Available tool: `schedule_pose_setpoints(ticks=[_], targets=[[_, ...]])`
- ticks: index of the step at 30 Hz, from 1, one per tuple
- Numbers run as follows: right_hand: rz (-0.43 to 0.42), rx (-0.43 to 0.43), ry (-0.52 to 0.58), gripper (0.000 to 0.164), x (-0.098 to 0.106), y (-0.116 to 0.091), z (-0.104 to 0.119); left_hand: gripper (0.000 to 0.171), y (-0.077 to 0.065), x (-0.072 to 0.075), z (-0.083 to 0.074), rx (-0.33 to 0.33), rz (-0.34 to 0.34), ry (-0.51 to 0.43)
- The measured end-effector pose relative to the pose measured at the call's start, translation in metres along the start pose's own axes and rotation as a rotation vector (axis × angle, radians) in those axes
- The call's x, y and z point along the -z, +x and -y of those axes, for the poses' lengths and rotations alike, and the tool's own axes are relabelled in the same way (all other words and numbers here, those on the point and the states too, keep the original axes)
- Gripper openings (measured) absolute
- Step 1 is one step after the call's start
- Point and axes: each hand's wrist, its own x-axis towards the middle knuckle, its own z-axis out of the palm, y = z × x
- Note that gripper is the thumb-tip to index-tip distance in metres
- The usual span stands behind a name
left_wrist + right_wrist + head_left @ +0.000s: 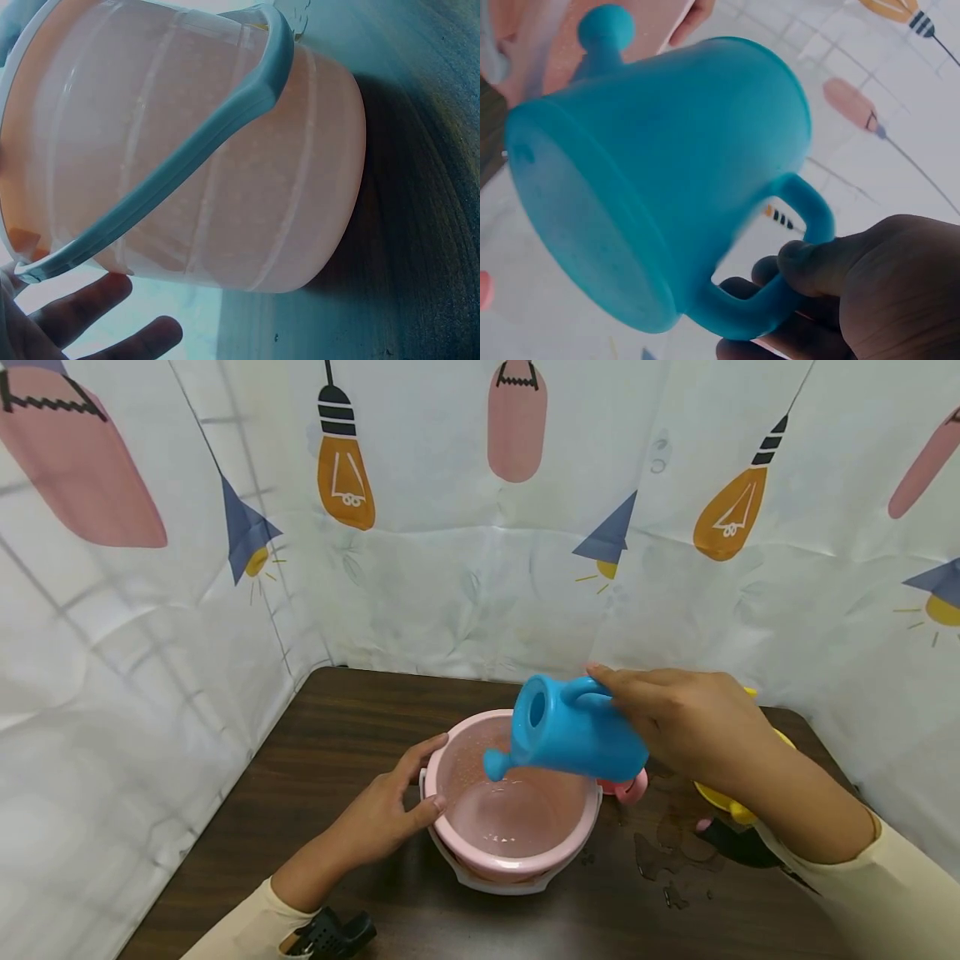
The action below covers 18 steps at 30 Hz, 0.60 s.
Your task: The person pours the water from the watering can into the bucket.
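A black strap (337,933) circles the near wrist below a cream sleeve (251,927), as the left forearm enters from eight o'clock. The left hand (382,814) spreads wide against a pink bucket (512,864), thumb and forefinger apart, their tips at the rim between nine and ten o'clock; in the left wrist view, two fingers reach out loosely beside the wall rather than closing round it. The bucket stands upright on a dark wooden table (262,827), its pale handle (504,887) slung low around the near side.

Above the bucket's one o'clock edge, a blue watering can (581,739) hangs tipped on its side, long axis running roughly from ten o'clock at the mouth to four at the base. Its spout (497,764) points toward nine o'clock, over the bucket's inside. The right hand (678,714), arm slanting in from four o'clock, is closed firmly on the can's handle (746,311), thumb pressed on the loop and fingers curled beneath.

Water (667,856) pools on the wood at four o'clock from the bucket. A pink handle (633,787) pokes out at three, and farther right a yellow object (716,797) sits half hidden by the forearm. Behind hangs a white curtain (450,602) printed with lamps.
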Motion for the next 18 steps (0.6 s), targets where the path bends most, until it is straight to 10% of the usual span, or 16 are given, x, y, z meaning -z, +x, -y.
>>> schedule_pose_setpoints(ticks=[18], targets=[[-0.059,-0.235,0.049,0.056,-0.006,-0.061,-0.029,0.071,0.001,-0.001,-0.002,0.002,-0.002,0.019]])
